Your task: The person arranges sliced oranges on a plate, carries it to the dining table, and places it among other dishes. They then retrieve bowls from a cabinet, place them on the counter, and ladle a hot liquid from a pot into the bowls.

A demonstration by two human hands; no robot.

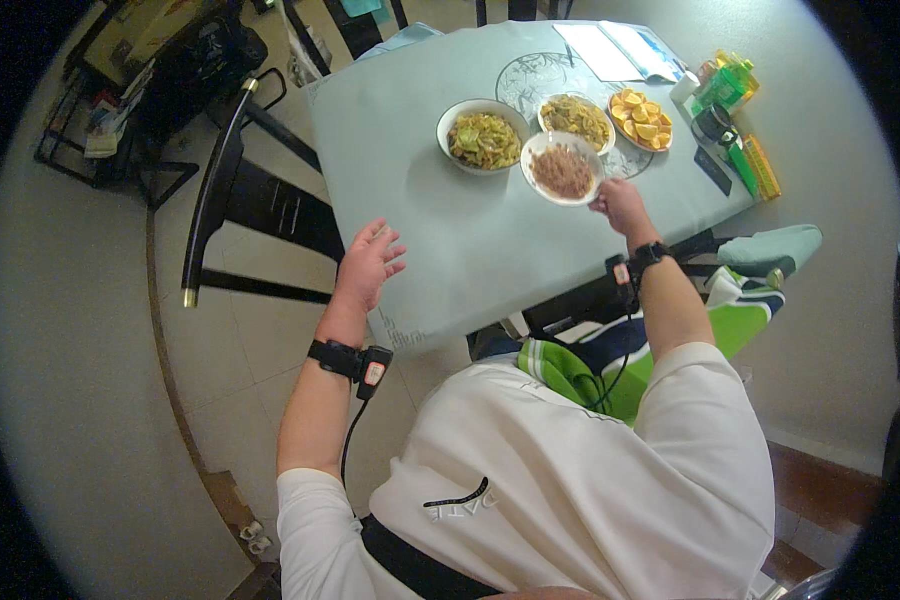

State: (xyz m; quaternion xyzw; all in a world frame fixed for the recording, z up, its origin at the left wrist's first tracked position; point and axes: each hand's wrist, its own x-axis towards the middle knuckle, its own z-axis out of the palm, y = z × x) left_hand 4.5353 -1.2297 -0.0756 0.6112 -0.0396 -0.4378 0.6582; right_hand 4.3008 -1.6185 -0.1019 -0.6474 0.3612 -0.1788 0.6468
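My right hand (622,206) grips the rim of a white bowl (531,165) at its near right side. Reddish-brown food (562,172), perhaps rice or beans, lies in it. Just beyond stands a plate of cooked vegetables (577,121), partly covered from view by the bowl. To the left is a larger white bowl with a dark rim (442,128), full of a green and yellow stir-fry (484,140). Over the table's near left corner my left hand (370,265) hovers with fingers apart, holding nothing. A plate of orange wedges (641,120) sits at the right.
The table (450,250) has a pale cover. At its far right lie an open booklet (620,50), a green bottle (727,86) and several small packages. A dark chair (270,205) stands by the left edge; a green and white garment (560,375) hangs near my right side.
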